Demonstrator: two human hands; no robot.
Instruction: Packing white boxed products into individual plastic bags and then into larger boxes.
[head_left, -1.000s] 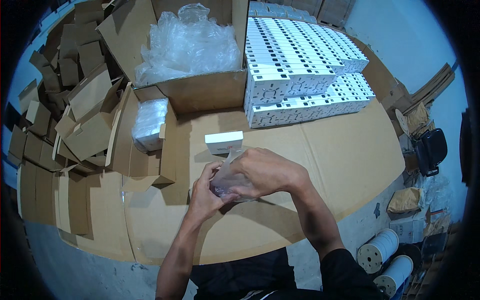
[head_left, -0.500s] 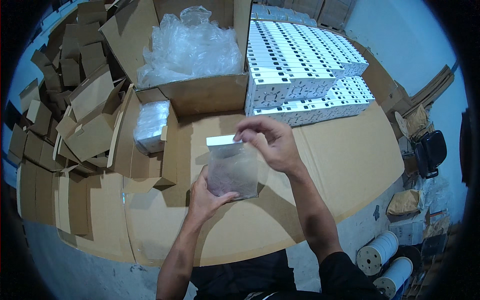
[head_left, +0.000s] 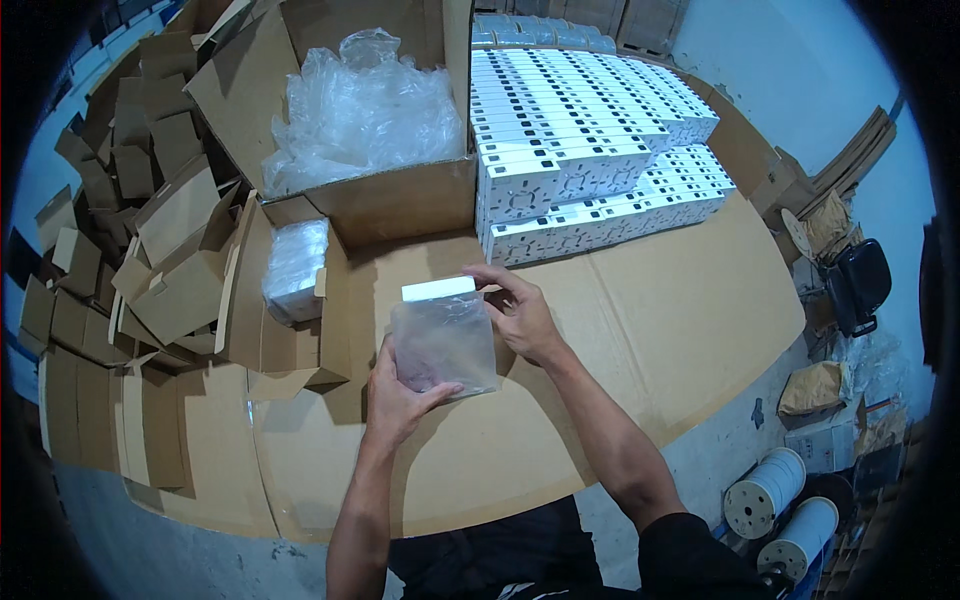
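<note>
Clear plastic bag (head_left: pixel 443 345), upright in front of the person, low over the table (head_left: pixel 690 340). White box (head_left: pixel 438 289): top edge shows above the bag; in its mouth or just behind, can't tell from here. Left hand (head_left: pixel 400 398) clamps the bag's lower part, thumb in front, other fingers mostly hidden. Right hand (head_left: pixel 522 322) at the upper right corner, index finger by the box's end; whether finger and thumb pinch, can't tell. My call: low left grip is good, keep it light so the film doesn't crease; right fingers best at the corner, box square to the bag's edges. Left: small carton (head_left: pixel 338 305) with wrapped packs (head_left: pixel 297 265). Behind: big carton (head_left: pixel 400 208) of loose bags (head_left: pixel 370 120), white box stack (head_left: pixel 560 180).
</note>
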